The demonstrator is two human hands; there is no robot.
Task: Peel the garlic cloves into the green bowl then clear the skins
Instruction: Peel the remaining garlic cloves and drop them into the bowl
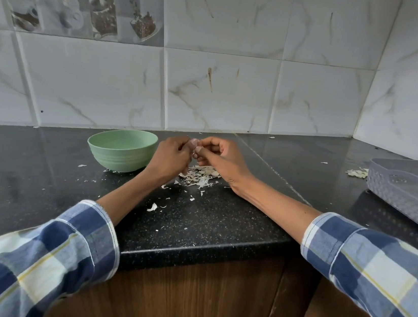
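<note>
Black speckled countertop [207, 222] meeting white marbled wall tiles [238, 87] in a corner; wooden cabinet fronts [197, 298] below.

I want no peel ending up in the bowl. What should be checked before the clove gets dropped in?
1. Garlic clove pinched by left hand and right hand: ok.
2. Clove fully peeled: cannot tell, fingers cover it.
3. Green bowl upright, beside the left hand: ok.
4. Bowl free of skins: cannot tell, inside mostly hidden.
5. Skins lie on the counter, under the hands: ok.
</note>
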